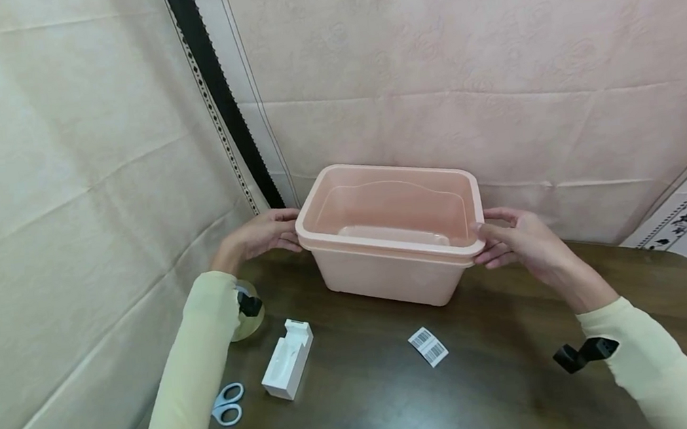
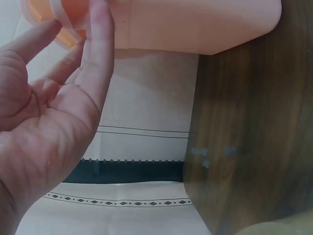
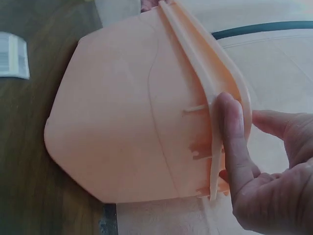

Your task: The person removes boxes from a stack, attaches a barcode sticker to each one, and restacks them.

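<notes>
Head view: a pink tub (image 1: 379, 273) sits on a brown table (image 1: 499, 378), between left hand (image 1: 261, 235) and right hand (image 1: 526, 243); the table's curved right edge lies well apart. Left wrist: thumb and fingers pinch the rim. Right wrist: likewise, cloth (image 3: 279, 68) beyond.

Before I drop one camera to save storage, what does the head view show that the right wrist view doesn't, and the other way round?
Only the head view shows the light-blue scissors, the white box and the view down into the pink bin.

Only the right wrist view shows the small ribs on the bin's outer end, just under the rim.

Both show the bin, the right hand at its rim, the barcode label and the dark tabletop, though the wrist view cuts the label off.
</notes>
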`<state>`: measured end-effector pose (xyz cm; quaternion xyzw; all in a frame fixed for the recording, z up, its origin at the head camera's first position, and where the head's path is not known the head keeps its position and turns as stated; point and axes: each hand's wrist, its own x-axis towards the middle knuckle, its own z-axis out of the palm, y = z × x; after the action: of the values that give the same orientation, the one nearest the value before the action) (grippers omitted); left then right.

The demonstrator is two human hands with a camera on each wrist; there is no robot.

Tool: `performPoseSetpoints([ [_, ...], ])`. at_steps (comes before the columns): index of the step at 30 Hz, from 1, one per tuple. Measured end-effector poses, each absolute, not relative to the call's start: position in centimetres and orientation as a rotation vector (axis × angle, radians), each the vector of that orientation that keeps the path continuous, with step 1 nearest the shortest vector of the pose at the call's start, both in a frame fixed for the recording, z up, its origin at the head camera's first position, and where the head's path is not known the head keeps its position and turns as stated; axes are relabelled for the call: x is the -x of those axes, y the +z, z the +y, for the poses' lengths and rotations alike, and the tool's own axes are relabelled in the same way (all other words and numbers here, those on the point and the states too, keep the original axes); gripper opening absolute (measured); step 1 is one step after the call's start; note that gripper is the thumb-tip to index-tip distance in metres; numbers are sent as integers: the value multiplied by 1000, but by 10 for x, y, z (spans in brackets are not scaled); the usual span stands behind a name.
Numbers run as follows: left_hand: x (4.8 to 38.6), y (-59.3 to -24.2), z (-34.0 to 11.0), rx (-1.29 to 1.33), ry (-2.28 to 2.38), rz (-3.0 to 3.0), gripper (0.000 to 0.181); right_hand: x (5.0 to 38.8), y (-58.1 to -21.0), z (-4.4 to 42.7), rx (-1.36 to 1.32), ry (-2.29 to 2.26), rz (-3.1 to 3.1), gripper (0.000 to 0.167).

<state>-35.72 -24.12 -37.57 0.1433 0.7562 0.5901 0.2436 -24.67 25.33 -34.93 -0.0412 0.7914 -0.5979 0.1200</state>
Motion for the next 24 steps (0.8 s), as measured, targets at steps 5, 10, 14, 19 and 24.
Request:
performPoseSetpoints([
  [5, 358, -374, -240, -368, 1658, 2005, 47, 247, -349, 251, 76, -1697, 2328, 92],
  [10, 359, -376, -241, -353, 1673, 1991, 47, 248, -348, 245, 42, -1658, 2356, 97],
  [14, 359, -376, -240, -352, 1680, 1984, 46, 249, -346, 240, 31, -1671, 2344, 89],
  [19, 360, -377, -238, -382, 1696, 1951, 46, 252, -344, 238, -3, -1670, 2342, 86],
  [24, 360, -379, -239, -387, 1696, 1934, 41, 254, -344, 239, 9, -1650, 2315, 84],
])
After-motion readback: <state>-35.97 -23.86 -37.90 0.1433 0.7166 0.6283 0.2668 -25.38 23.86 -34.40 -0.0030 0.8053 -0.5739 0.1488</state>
